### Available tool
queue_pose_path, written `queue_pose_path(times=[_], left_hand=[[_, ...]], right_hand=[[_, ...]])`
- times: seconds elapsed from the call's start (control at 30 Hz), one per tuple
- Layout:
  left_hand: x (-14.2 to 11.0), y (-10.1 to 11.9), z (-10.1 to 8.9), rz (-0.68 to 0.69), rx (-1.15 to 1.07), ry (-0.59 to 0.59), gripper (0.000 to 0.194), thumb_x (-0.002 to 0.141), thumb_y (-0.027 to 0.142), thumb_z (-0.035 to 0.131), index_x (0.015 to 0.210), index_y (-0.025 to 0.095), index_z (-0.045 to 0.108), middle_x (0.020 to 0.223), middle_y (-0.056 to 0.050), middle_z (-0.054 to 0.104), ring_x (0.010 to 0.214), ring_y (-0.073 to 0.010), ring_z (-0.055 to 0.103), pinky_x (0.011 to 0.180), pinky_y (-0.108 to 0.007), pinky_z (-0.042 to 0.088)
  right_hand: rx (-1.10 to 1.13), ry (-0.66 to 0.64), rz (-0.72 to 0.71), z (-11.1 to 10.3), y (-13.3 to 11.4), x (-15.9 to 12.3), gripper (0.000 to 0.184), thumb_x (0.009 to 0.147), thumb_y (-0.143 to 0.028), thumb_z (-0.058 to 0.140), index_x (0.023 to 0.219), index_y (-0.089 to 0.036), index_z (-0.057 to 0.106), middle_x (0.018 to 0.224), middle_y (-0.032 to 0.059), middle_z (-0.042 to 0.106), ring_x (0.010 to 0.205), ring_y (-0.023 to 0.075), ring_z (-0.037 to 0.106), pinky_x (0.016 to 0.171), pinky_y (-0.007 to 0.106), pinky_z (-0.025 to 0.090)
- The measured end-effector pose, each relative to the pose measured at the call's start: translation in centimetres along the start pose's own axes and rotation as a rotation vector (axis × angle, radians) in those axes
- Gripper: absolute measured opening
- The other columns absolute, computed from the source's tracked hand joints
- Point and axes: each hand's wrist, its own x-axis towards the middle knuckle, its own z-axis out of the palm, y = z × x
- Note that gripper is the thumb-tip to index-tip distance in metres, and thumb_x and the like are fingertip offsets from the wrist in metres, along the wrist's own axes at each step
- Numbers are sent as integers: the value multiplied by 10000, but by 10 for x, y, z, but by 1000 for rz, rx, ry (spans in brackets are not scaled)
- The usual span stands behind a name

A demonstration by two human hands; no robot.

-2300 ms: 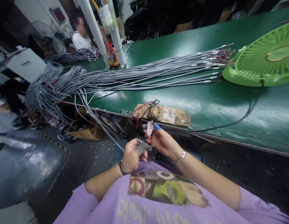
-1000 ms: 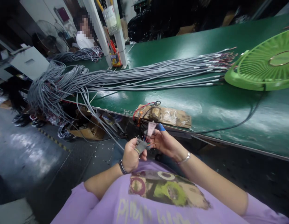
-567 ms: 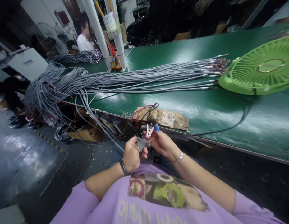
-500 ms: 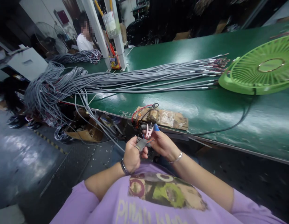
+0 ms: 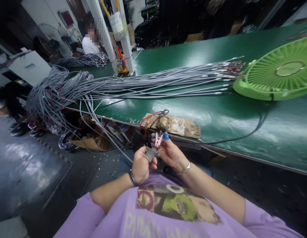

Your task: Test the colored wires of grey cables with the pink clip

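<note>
My left hand is closed around the grey cable, close to its end. Thin coloured wires fan out of that end toward my right hand. A small pink clip sits between the fingers of my right hand, which are closed on it beside the wires. One fingertip of that hand wears a blue cover. How the wires lie against the clip is too small to make out. Just beyond my hands, a worn wooden block with red and black leads rests at the bench edge.
A long bundle of grey cables lies across the green bench and hangs over its left end. A green fan stands at right, its cord trailing along the bench. A cardboard box is below. Another person sits far left.
Both hands keep nearly the same place and grip. My right wrist has shifted slightly to the left, and the pink clip has tilted a little.
</note>
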Motion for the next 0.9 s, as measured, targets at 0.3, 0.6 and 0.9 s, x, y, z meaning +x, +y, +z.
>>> queue_pose_path(times=[0.3,0.6,0.9], left_hand=[[-7,-8,-23,92,180,-80,444,589,553,734,641,175,507,448,32,558,336,-75,465,349,-182,367],[1,-15,-30,-17,346,-265,336,584,424,755,658,161,558,468,11,585,400,-102,530,426,-218,448],[7,-11,-33,-62,300,-225,369,597,488,731,626,164,555,442,6,578,355,-110,518,373,-210,401]], right_hand=[[-355,-135,225,-14,-18,-16,516,577,-631,751,712,-150,624,623,-2,602,561,109,541,553,240,448],[-936,-258,91,4,-30,-24,432,667,-557,699,631,-157,540,565,-32,518,525,88,433,511,228,355],[-1030,-98,-91,-4,-19,-28,486,737,-647,571,720,-161,577,654,5,556,601,120,465,554,249,389]])
